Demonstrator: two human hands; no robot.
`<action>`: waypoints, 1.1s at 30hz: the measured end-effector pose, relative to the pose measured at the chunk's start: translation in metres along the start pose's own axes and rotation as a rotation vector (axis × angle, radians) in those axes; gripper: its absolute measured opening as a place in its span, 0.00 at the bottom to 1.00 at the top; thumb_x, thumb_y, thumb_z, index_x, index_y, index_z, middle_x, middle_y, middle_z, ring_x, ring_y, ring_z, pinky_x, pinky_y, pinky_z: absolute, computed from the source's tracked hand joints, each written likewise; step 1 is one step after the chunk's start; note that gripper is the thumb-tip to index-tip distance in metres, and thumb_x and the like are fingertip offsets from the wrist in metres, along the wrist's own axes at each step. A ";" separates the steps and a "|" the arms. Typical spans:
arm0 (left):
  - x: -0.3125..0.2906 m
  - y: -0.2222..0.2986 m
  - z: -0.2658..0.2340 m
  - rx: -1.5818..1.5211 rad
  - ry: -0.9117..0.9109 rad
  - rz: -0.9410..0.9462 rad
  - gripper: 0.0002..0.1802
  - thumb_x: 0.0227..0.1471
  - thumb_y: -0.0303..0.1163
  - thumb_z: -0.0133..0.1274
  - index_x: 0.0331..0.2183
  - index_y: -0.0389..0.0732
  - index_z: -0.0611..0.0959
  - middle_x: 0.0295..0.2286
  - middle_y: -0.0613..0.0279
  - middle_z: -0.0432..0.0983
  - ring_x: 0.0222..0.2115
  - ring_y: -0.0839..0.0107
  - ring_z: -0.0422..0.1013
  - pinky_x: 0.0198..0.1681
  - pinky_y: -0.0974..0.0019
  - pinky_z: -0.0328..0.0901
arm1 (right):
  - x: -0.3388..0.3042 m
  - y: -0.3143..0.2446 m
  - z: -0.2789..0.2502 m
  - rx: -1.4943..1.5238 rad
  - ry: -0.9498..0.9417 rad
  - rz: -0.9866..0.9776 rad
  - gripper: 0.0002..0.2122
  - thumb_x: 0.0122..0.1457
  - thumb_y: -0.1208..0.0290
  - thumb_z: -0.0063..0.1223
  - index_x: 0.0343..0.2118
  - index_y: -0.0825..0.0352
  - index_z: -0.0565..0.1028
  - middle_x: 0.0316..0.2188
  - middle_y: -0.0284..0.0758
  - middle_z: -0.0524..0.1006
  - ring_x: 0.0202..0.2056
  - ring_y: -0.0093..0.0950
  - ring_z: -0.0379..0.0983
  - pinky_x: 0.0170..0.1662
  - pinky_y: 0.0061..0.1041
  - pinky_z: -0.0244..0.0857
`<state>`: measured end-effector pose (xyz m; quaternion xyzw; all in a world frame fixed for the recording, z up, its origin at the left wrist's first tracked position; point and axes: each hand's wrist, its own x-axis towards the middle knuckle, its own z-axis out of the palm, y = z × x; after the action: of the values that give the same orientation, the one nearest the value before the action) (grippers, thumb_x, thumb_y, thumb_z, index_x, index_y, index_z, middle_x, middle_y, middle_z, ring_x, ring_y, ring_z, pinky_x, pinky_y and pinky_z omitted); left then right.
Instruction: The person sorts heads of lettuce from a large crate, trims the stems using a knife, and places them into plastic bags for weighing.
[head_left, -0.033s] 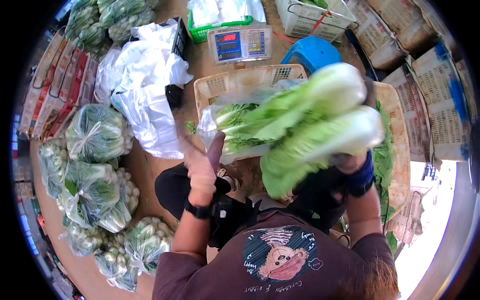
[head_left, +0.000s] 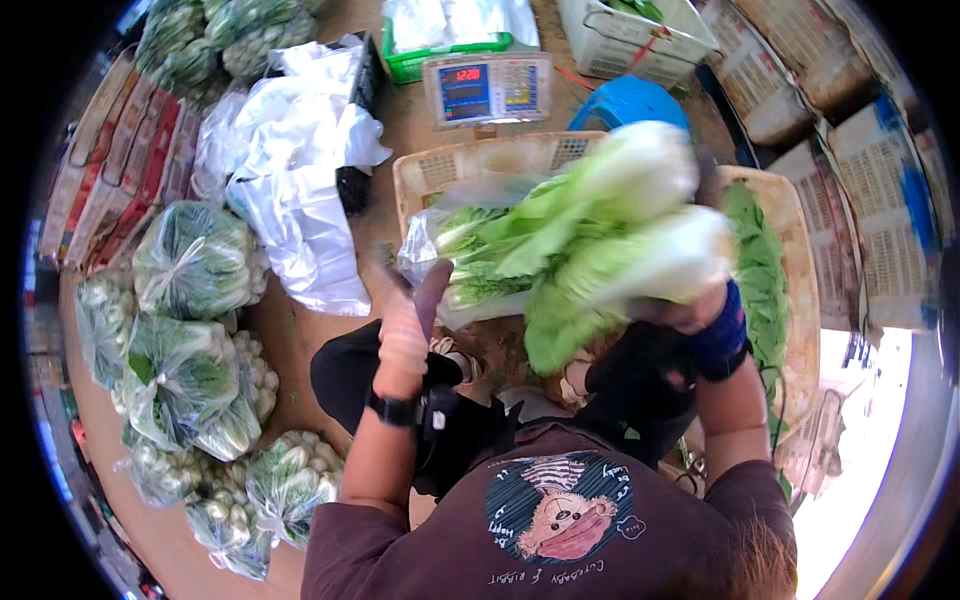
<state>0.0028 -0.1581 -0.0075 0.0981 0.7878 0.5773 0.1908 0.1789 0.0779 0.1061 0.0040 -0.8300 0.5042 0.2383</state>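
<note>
In my right hand are two long leafy Chinese cabbages, pale stalk ends to the right and green leaves to the left. Motion blurs them, and they hide most of that hand's fingers. The leaves overlap a clear plastic bag with more greens inside, lying on a worn yellow crate. Beside the bag's left edge is my left hand, thumb raised and apart from blurred fingers, with nothing seen in it.
A scale display stands behind the crate, near a blue stool. White plastic bags drape over a black crate at left. Several bagged vegetable bundles lie on the left floor. Another yellow crate with leaves stands right.
My right hand and the cabbages have shifted slightly left. My left hand has barely moved, its thumb still raised beside the bag.
</note>
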 end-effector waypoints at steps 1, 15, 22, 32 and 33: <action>0.021 -0.016 -0.004 -0.273 -0.181 -0.135 0.35 0.46 0.37 0.57 0.52 0.31 0.64 0.37 0.52 0.73 0.39 0.60 0.70 0.47 0.60 0.63 | 0.024 0.002 0.008 -0.047 -0.071 -0.136 0.44 0.36 0.68 0.69 0.59 0.59 0.57 0.52 0.44 0.65 0.51 0.41 0.65 0.54 0.35 0.58; 0.038 0.024 -0.012 -0.702 -0.485 0.031 0.26 0.60 0.46 0.34 0.55 0.42 0.65 0.12 0.78 0.49 0.12 0.84 0.48 0.24 0.77 0.59 | 0.127 0.143 0.193 -0.925 -0.942 0.185 0.35 0.43 0.59 0.63 0.58 0.47 0.61 0.48 0.46 0.70 0.53 0.42 0.64 0.52 0.42 0.57; 0.034 0.017 -0.023 -0.713 -0.347 0.107 0.31 0.60 0.42 0.37 0.59 0.38 0.55 0.13 0.77 0.51 0.14 0.83 0.49 0.28 0.77 0.62 | 0.083 0.219 0.232 -0.903 -0.751 0.291 0.25 0.60 0.65 0.37 0.59 0.33 0.53 0.62 0.46 0.48 0.63 0.43 0.45 0.59 0.48 0.44; 0.036 0.030 -0.021 -0.831 -0.311 -0.034 0.42 0.52 0.52 0.48 0.59 0.36 0.55 0.13 0.79 0.51 0.13 0.85 0.49 0.25 0.78 0.59 | 0.089 0.191 0.209 -0.959 -0.821 0.168 0.24 0.59 0.68 0.37 0.60 0.43 0.56 0.55 0.46 0.60 0.55 0.43 0.61 0.52 0.42 0.59; 0.036 0.030 -0.022 -0.825 -0.311 -0.036 0.42 0.52 0.52 0.48 0.59 0.36 0.55 0.13 0.79 0.51 0.13 0.85 0.49 0.25 0.78 0.59 | 0.089 0.188 0.213 -1.016 -0.839 0.197 0.24 0.59 0.68 0.36 0.60 0.43 0.56 0.55 0.46 0.60 0.55 0.43 0.61 0.51 0.42 0.59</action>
<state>-0.0410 -0.1544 0.0196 0.0857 0.4547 0.8185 0.3405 -0.0297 0.0125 -0.0960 0.0113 -0.9833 0.0255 -0.1796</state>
